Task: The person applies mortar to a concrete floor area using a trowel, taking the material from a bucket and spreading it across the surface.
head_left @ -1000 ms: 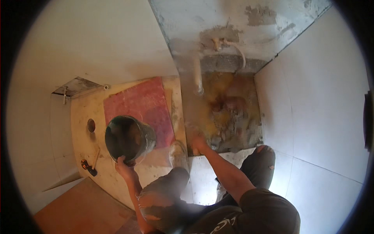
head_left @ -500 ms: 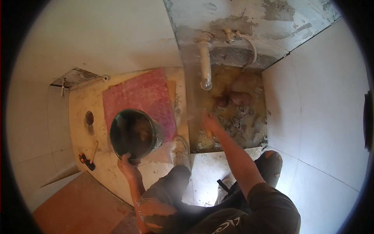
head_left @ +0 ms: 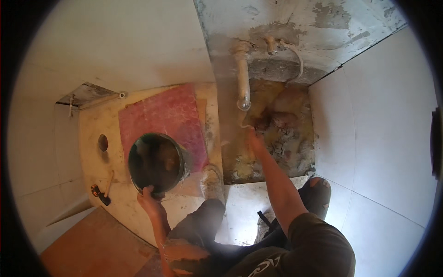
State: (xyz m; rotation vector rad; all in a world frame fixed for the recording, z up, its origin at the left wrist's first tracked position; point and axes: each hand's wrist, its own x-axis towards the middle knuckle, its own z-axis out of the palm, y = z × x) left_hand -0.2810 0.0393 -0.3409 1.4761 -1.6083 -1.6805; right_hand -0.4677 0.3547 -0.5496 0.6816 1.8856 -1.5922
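Note:
My left hand (head_left: 148, 199) grips the near rim of a dark round metal bucket (head_left: 157, 161), which is tilted so its inside faces me. It hangs over a pale slab with a red patterned sheet (head_left: 161, 113). My right hand (head_left: 254, 138) reaches forward into a sunken patch of yellowish rubble and mud (head_left: 286, 138), just below the open end of a grey drain pipe (head_left: 242, 78). A small pale curved thing shows at its fingertips; whether the fingers hold it is unclear.
A thin hose (head_left: 299, 62) loops from a wall fitting beside the pipe. A small orange-and-black tool (head_left: 100, 193) and a round hole (head_left: 103, 142) are on the slab at left. My shoes (head_left: 212, 181) (head_left: 318, 191) stand at the pit's near edge. White tiled walls close in.
My right hand has stretched from the pit's near edge further in, up to the pipe's mouth. The bucket stays in my left hand, shifted slightly as my head moved.

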